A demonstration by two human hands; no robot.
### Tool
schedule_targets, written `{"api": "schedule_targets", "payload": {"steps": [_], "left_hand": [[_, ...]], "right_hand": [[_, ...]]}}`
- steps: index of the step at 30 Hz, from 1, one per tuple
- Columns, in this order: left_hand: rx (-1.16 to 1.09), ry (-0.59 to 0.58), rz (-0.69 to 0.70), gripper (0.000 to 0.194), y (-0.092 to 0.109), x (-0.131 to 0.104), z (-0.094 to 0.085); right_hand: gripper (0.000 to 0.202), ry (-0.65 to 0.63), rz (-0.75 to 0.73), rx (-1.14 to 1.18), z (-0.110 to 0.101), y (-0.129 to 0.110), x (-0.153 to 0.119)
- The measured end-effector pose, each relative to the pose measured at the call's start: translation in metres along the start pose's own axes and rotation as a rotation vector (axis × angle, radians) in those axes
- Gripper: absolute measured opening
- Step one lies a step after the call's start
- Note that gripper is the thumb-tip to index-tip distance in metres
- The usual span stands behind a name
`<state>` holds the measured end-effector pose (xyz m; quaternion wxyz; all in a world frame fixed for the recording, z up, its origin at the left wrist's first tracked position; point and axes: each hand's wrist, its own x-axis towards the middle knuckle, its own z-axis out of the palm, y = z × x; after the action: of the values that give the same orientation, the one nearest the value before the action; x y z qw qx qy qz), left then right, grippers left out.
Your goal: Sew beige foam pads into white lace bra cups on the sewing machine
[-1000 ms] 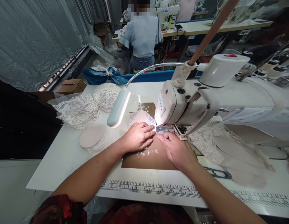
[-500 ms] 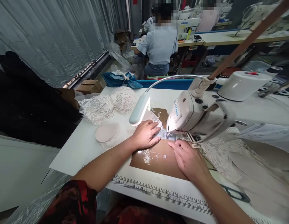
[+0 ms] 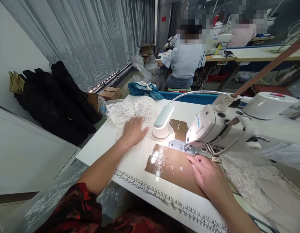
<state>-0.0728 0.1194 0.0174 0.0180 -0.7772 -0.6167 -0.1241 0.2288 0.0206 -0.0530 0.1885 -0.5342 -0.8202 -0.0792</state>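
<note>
My left hand (image 3: 132, 132) is over the left part of the table, blurred, its thumb spread from the fingers. Beneath and beside it lies a pale oval fabric piece (image 3: 119, 132), mostly covered by the hand. White lace cup pieces (image 3: 121, 113) lie just beyond. My right hand (image 3: 209, 173) rests on shiny brown tape-covered cardboard (image 3: 173, 165), index finger stretched toward the needle area, holding nothing visible. Close to that fingertip is the sewing machine (image 3: 200, 126) with its metal needle plate (image 3: 177, 145). Another pale piece with lace edging (image 3: 161, 132) lies under the lamp.
A lamp (image 3: 164, 116) on a bent metal neck hangs over the work. Lace fabric (image 3: 247, 181) is heaped right of my right hand. A printed ruler (image 3: 164, 199) runs along the front edge. Beyond the table, a person in light blue (image 3: 186, 61) sits facing away.
My left hand has left the lace piece by the needle and moved left to the oval piece. My right hand stays on the cardboard. The view has turned left.
</note>
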Motion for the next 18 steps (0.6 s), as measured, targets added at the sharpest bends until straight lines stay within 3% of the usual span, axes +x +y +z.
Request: {"api": "schedule_targets", "payload": {"steps": [3,6,8,10,13,15,18], "left_hand": [[0.108,-0.104,-0.32,0.04,-0.047,-0.026,-0.01],[-0.006,-0.156,-0.316,0.022,-0.077,-0.058,-0.011],[-0.27,-0.166,-0.252,0.021,-0.077,-0.077,-0.013],[-0.701,-0.272,-0.18,0.028,-0.062,-0.087,-0.016],[-1.152,-0.586,0.021,0.031,-0.016,-0.083,-0.017],[-1.15,-0.701,0.19,0.043,0.019,-0.069,-0.01],[-0.896,-0.608,0.346,0.041,0.065,-0.043,0.01]], "right_hand": [[0.033,-0.015,0.019,-0.007,-0.002,-0.003,0.0],[0.033,-0.017,0.03,0.001,-0.004,-0.005,0.0],[0.033,-0.016,0.031,0.028,-0.004,-0.005,0.0],[0.032,-0.01,0.039,0.082,-0.006,-0.006,0.0],[0.03,0.028,0.083,0.226,-0.011,-0.008,0.0],[0.026,0.073,0.118,0.35,-0.015,-0.009,0.0],[0.022,0.084,0.082,0.519,-0.022,-0.011,-0.002]]}}
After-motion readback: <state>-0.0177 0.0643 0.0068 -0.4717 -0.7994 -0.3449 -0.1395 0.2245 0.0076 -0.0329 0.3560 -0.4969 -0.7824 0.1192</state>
